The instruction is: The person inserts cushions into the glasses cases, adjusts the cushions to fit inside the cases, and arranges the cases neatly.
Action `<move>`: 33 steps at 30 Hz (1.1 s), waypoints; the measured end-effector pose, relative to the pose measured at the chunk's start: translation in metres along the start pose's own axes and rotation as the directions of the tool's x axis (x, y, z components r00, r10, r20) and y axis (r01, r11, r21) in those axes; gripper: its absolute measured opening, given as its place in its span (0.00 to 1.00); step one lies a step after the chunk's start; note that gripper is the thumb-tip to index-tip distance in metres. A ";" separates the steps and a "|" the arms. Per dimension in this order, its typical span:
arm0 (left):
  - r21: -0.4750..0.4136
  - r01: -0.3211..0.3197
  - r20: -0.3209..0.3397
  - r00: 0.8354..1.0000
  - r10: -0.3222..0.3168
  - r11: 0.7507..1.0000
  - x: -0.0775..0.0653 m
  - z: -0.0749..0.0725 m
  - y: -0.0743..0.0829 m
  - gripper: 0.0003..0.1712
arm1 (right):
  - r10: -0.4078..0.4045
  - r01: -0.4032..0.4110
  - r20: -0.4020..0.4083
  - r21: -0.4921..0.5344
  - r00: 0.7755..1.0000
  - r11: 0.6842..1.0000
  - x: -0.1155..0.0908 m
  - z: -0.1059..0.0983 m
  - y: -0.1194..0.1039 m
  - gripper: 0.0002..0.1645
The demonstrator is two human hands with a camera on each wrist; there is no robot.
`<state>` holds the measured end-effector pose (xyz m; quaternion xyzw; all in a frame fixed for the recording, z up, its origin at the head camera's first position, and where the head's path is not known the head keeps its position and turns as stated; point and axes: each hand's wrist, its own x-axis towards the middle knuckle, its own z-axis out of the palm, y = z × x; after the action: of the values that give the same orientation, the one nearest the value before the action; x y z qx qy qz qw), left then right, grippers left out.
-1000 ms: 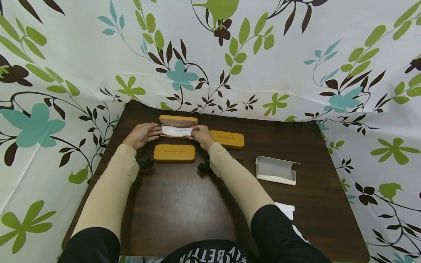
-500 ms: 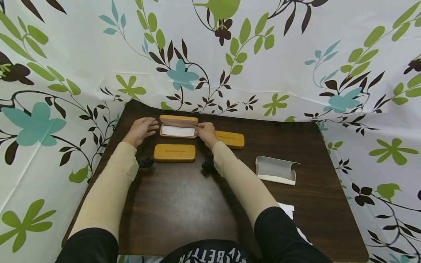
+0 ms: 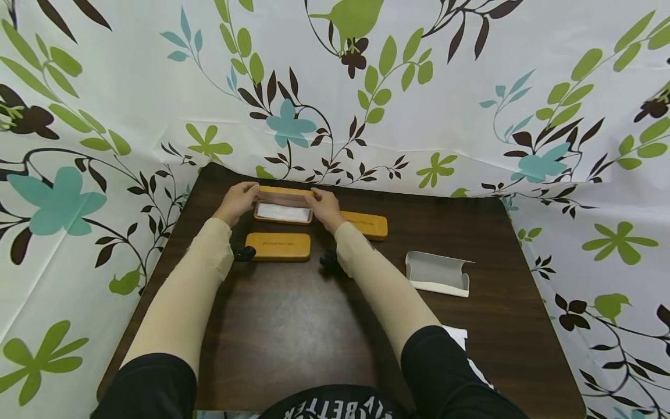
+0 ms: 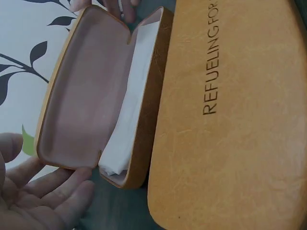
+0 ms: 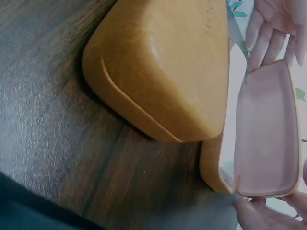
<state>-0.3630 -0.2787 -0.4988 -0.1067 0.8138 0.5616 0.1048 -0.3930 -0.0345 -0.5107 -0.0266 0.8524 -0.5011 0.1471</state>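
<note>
An open tan glasses case (image 3: 283,222) stands near the table's back edge, lid (image 4: 86,91) raised, its pinkish lining showing. A folded white cloth (image 4: 129,105) lies in its lower half, and whatever is under the cloth is hidden. My left hand (image 3: 237,202) is at the lid's left end, its extended fingers (image 4: 72,184) touching the rim. At the opposite end, my right hand (image 3: 325,210) touches the lid with its fingertips; most of that hand falls outside the right wrist view. A closed tan case (image 3: 278,247) with printed lettering lies just in front.
Another closed tan case (image 3: 369,226) lies to the right, partly behind my right hand. Farther right on the dark wooden table (image 3: 282,326) sits an opened white carton (image 3: 438,273). A white cloth (image 3: 458,336) lies beside my right sleeve. Patterned fabric (image 3: 335,151) hangs behind.
Both hands have left the white cloth, drawn outward past the case's ends, then risen to the lid's two ends. The cloth now lies inside the case, and the lid stands slightly more upright.
</note>
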 end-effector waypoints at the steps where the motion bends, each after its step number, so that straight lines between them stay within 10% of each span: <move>1: 0.021 -0.007 -0.017 1.000 0.008 1.000 0.000 0.001 0.000 0.33 | -0.009 0.009 -0.017 -0.005 1.000 1.000 0.000 0.001 0.001 0.32; 12: 0.186 -0.060 -0.180 0.979 0.094 0.981 -0.006 0.007 -0.004 0.19 | -0.046 0.034 -0.133 -0.092 0.990 0.995 -0.004 0.005 0.001 0.20; 26: 0.495 -0.290 -0.146 0.901 0.407 0.819 -0.012 0.008 -0.025 0.10 | -0.117 0.111 -0.066 -0.087 0.991 0.990 -0.010 0.002 0.014 0.18; 33: 0.517 -0.336 -0.132 0.878 0.461 0.787 -0.014 0.009 -0.035 0.08 | -0.121 0.118 -0.042 -0.079 0.992 0.990 -0.013 0.003 0.019 0.21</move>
<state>-0.3387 -0.2817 -0.5286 0.0278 0.9372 0.3337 -0.0978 -0.3782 -0.0247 -0.5259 -0.0716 0.8710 -0.4764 0.0957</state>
